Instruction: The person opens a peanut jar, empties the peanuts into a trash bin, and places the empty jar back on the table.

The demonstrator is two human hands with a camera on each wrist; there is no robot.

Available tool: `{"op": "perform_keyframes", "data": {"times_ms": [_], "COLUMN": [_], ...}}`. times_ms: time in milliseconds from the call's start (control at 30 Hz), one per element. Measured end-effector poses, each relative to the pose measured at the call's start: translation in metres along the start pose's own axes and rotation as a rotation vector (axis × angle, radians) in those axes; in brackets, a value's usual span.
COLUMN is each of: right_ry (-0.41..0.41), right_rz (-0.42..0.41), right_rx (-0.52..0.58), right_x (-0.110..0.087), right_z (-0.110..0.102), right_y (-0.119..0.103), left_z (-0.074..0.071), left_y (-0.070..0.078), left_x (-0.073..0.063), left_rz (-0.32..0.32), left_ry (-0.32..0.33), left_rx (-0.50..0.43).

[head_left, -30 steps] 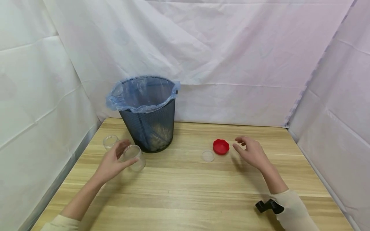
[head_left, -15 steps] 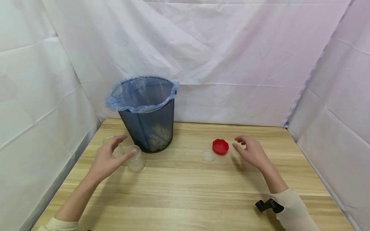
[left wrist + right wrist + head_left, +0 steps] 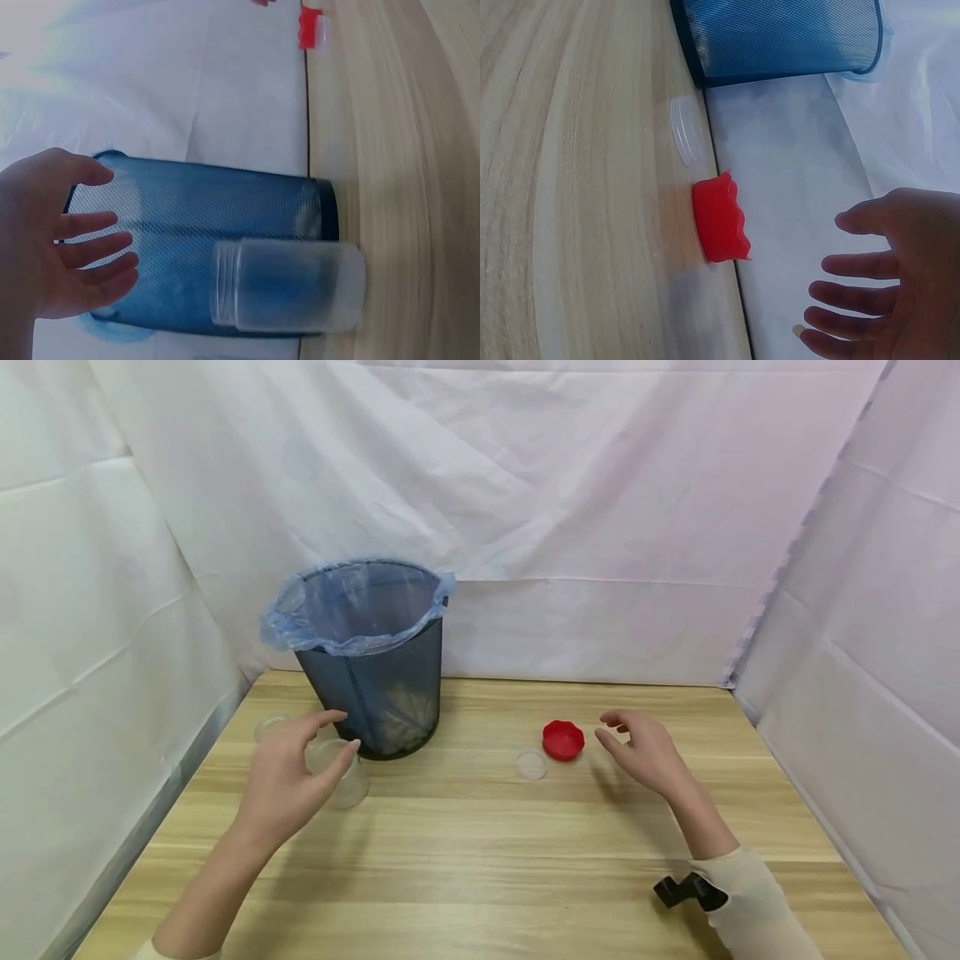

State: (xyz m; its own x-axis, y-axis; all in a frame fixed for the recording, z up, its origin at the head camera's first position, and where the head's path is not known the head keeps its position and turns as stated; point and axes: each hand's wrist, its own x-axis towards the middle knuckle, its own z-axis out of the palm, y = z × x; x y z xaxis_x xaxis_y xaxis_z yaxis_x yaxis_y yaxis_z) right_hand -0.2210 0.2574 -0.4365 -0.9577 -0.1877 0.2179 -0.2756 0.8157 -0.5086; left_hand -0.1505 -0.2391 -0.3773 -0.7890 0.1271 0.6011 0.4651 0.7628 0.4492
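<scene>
A clear plastic jar (image 3: pixel 350 787) without a lid stands upright on the table, in front of the bin. My left hand (image 3: pixel 288 777) hovers above and beside it, fingers apart and touching nothing; the left wrist view shows a gap between that hand and the jar (image 3: pixel 292 285). Behind the left hand, a second clear jar (image 3: pixel 268 727) is mostly hidden. On the right lies a red scalloped lid (image 3: pixel 563 741), its hollow side up, with a clear round disc (image 3: pixel 531 765) beside it. My right hand (image 3: pixel 645 753) hangs just right of the red lid, fingers loosely bent, holding nothing.
A dark mesh bin (image 3: pixel 390 693) lined with a blue plastic bag (image 3: pixel 281 618) stands at the back left of the wooden table (image 3: pixel 480 860). White cloth (image 3: pixel 570 485) hangs behind and along both sides. A black clip (image 3: pixel 690 892) sits at the right sleeve.
My left hand has let go of the clear jar and lifted off it. The jar stays on the table. The right hand keeps its place by the red lid; the whole view shifts slightly.
</scene>
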Motion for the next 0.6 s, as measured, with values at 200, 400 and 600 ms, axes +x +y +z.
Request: {"op": "perform_keyframes", "data": {"times_ms": [200,400,600], "right_ry": [0.019,0.03,0.031], "right_rz": [-0.004,-0.003,0.015], "right_rx": [0.005,-0.013,-0.068], "right_x": [-0.003,-0.008,-0.012], "right_z": [0.0,-0.001,-0.001], "right_y": [0.0,-0.002,-0.006], "left_z": [0.014,0.034,0.057], "left_y": [0.017,0.027,0.04], "left_x": [0.006,0.01,0.016], "left_rz": [0.01,-0.011,-0.003], "left_ry": [-0.141,-0.275,-0.302], "left_rx": [-0.029,-0.027,0.004]}}
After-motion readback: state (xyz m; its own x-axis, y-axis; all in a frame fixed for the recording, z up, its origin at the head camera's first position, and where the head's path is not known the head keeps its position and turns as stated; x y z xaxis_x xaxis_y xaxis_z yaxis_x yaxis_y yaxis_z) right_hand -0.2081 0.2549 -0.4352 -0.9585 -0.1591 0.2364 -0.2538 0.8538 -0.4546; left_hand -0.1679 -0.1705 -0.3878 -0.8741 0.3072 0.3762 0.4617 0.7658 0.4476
